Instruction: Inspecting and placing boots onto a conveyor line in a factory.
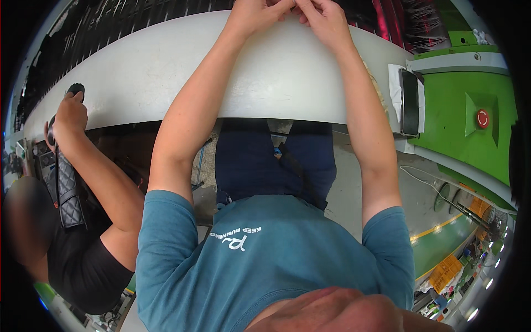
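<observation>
At the top edge of the head view, my left hand [259, 15] and my right hand [325, 21] meet over the far side of a pale white work surface [276, 77]. The fingertips of both are pinched together and partly cut off by the frame. What sits between them, if anything, is too small or hidden to tell. Just beyond the hands runs a row of dark slats [160, 11] along the surface's far edge, with red strands [387, 19] to the right of my right hand.
On the right a phone-like dark slab [409, 102] lies on white paper beside a green machine housing [464, 144] with a red stop button [483, 118]. Dark bristles [426, 27] stand behind. At left a co-worker's hand [72, 116] grips a dark object on the surface.
</observation>
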A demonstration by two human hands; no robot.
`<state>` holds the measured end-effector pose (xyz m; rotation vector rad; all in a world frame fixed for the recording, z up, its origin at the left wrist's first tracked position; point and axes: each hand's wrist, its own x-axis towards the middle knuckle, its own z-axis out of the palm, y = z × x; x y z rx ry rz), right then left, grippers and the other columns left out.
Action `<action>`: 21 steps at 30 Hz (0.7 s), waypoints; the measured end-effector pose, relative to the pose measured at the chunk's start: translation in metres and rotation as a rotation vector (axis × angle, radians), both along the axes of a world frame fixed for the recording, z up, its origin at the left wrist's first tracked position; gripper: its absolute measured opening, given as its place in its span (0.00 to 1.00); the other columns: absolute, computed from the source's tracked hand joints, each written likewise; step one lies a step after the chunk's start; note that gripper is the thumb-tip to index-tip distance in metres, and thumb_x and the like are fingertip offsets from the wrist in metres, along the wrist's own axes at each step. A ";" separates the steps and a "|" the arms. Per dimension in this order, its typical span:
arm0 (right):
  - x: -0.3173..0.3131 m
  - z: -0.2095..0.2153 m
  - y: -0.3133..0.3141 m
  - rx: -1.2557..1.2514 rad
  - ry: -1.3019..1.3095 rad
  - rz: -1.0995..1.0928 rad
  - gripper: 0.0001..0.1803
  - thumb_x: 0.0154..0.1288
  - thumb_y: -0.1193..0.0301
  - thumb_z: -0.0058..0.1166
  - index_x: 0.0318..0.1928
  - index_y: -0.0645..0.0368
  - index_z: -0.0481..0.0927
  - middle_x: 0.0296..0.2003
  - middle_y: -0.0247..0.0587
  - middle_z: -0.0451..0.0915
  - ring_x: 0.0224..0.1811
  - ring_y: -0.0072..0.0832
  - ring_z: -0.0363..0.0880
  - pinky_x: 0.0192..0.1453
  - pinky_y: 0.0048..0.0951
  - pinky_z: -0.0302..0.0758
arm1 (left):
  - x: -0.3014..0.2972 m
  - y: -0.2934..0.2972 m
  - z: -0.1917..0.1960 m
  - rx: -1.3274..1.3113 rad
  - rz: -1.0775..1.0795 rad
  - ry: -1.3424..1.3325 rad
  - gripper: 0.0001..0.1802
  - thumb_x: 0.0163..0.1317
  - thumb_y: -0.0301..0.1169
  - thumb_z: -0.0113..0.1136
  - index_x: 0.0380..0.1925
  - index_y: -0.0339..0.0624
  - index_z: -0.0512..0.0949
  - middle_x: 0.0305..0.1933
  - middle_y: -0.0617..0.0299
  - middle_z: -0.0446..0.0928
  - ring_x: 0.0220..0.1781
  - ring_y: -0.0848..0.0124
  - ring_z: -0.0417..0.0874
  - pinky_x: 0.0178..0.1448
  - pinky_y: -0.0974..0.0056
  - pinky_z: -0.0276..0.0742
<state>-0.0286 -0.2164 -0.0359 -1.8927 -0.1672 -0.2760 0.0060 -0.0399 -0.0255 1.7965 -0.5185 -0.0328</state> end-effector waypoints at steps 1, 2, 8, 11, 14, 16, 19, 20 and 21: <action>-0.001 0.001 0.000 -0.001 0.000 0.000 0.18 0.79 0.59 0.57 0.44 0.64 0.86 0.30 0.34 0.84 0.30 0.19 0.79 0.34 0.24 0.76 | 0.000 0.000 0.000 -0.001 0.000 0.000 0.14 0.72 0.34 0.64 0.37 0.31 0.84 0.29 0.58 0.86 0.31 0.75 0.86 0.36 0.68 0.82; -0.001 0.002 0.000 -0.005 0.005 -0.001 0.18 0.78 0.59 0.58 0.44 0.64 0.86 0.30 0.34 0.85 0.30 0.19 0.79 0.34 0.25 0.76 | 0.000 0.000 0.001 0.013 0.002 -0.003 0.14 0.72 0.34 0.64 0.37 0.30 0.84 0.29 0.58 0.86 0.31 0.75 0.86 0.36 0.68 0.82; -0.002 0.005 0.001 -0.065 0.028 -0.016 0.19 0.78 0.58 0.58 0.45 0.65 0.86 0.30 0.35 0.85 0.31 0.20 0.80 0.35 0.26 0.77 | -0.001 0.000 0.001 0.086 0.036 -0.064 0.15 0.71 0.36 0.65 0.37 0.30 0.85 0.29 0.57 0.87 0.31 0.75 0.86 0.36 0.66 0.81; -0.002 0.006 0.000 -0.103 0.029 -0.023 0.19 0.79 0.58 0.57 0.45 0.65 0.85 0.31 0.35 0.85 0.31 0.21 0.81 0.36 0.26 0.77 | -0.002 0.000 0.004 0.113 0.041 -0.053 0.16 0.70 0.36 0.66 0.37 0.31 0.85 0.29 0.56 0.87 0.31 0.74 0.86 0.37 0.65 0.81; -0.003 0.008 0.001 -0.118 0.046 -0.020 0.20 0.79 0.58 0.57 0.46 0.65 0.85 0.31 0.36 0.86 0.32 0.21 0.81 0.37 0.27 0.78 | -0.003 0.001 0.005 0.136 0.037 -0.041 0.15 0.70 0.36 0.66 0.37 0.31 0.85 0.29 0.55 0.87 0.31 0.73 0.87 0.37 0.64 0.82; -0.005 0.009 0.004 -0.108 0.061 -0.015 0.19 0.79 0.58 0.57 0.46 0.65 0.85 0.32 0.36 0.86 0.32 0.22 0.82 0.38 0.27 0.79 | -0.004 0.002 0.003 0.150 0.043 -0.055 0.15 0.69 0.36 0.66 0.37 0.31 0.85 0.30 0.55 0.87 0.31 0.73 0.87 0.38 0.64 0.82; -0.006 0.010 0.004 -0.126 0.094 -0.055 0.19 0.78 0.58 0.58 0.47 0.65 0.86 0.33 0.37 0.87 0.33 0.22 0.82 0.39 0.27 0.79 | -0.007 0.002 0.008 0.174 0.074 -0.121 0.15 0.69 0.37 0.67 0.38 0.32 0.86 0.30 0.54 0.88 0.32 0.71 0.88 0.39 0.63 0.82; -0.004 0.008 0.003 -0.121 0.078 -0.037 0.19 0.78 0.58 0.58 0.47 0.65 0.86 0.33 0.38 0.87 0.33 0.22 0.83 0.39 0.27 0.80 | -0.006 0.002 0.008 0.197 0.071 -0.110 0.15 0.68 0.37 0.67 0.38 0.32 0.86 0.30 0.54 0.88 0.32 0.70 0.88 0.39 0.63 0.83; -0.002 0.005 0.001 -0.116 0.062 -0.020 0.19 0.78 0.58 0.58 0.47 0.65 0.85 0.33 0.38 0.87 0.33 0.22 0.83 0.39 0.27 0.80 | -0.005 0.001 0.009 0.220 0.067 -0.099 0.15 0.68 0.37 0.67 0.38 0.33 0.86 0.30 0.53 0.88 0.33 0.70 0.89 0.39 0.62 0.83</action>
